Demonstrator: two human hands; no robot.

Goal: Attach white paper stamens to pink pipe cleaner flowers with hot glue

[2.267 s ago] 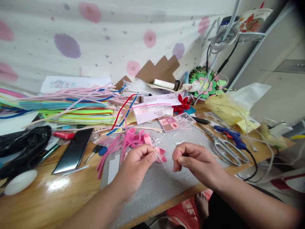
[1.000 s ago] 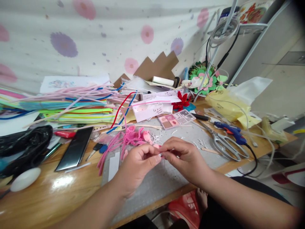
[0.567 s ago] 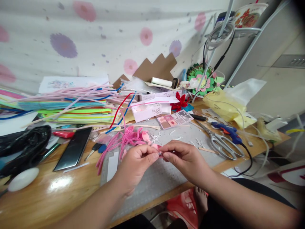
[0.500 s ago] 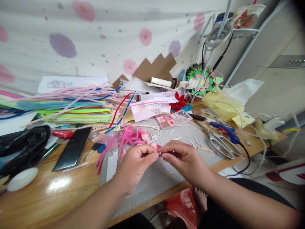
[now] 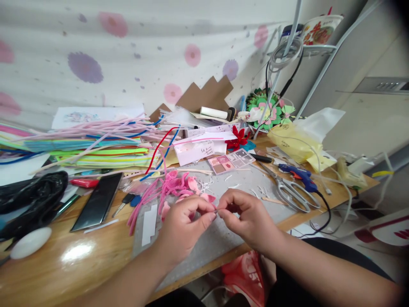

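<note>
Items, nearest first.

1. Left hand (image 5: 187, 224): knuckles up, low over the grey cutting mat (image 5: 207, 247), thumb and forefinger pinched together at the tips.
2. Right hand (image 5: 247, 215): facing the left, thumb and forefinger likewise closed. The fingertips of both hands meet.
3. Small pink piece (image 5: 216, 209): nipped between the two pinches, just above the middle of the mat. Only a sliver shows, pale pink, perhaps with a thin light strand on it. It is too small and too covered to tell its form.
4. Pink petals (image 5: 208, 197): loose, rounded, soft-looking, on the mat just beyond the left-hand fingers.
5. Pink pipe cleaners (image 5: 150, 197): a tangled bundle trailing off the mat's left edge, near the white paper strip (image 5: 147, 219).
6. Black phone (image 5: 97, 200): flat on the wooden table (image 5: 79, 264), left of the mat, well apart from the hands.
7. Scissors (image 5: 289, 192): metal, lying at the mat's right edge, just beside the blue glue gun (image 5: 299, 175) with its black cord.
8. Palette (image 5: 231, 160): shallow compartments, pinks and greys, at the mat's far edge.
9. Stacked coloured sheets (image 5: 96, 154): far left, with long pink and blue strands across the top.
10. Red paper flower (image 5: 237, 138) and green paper flower (image 5: 265, 111): at the back, near the wall.
</note>
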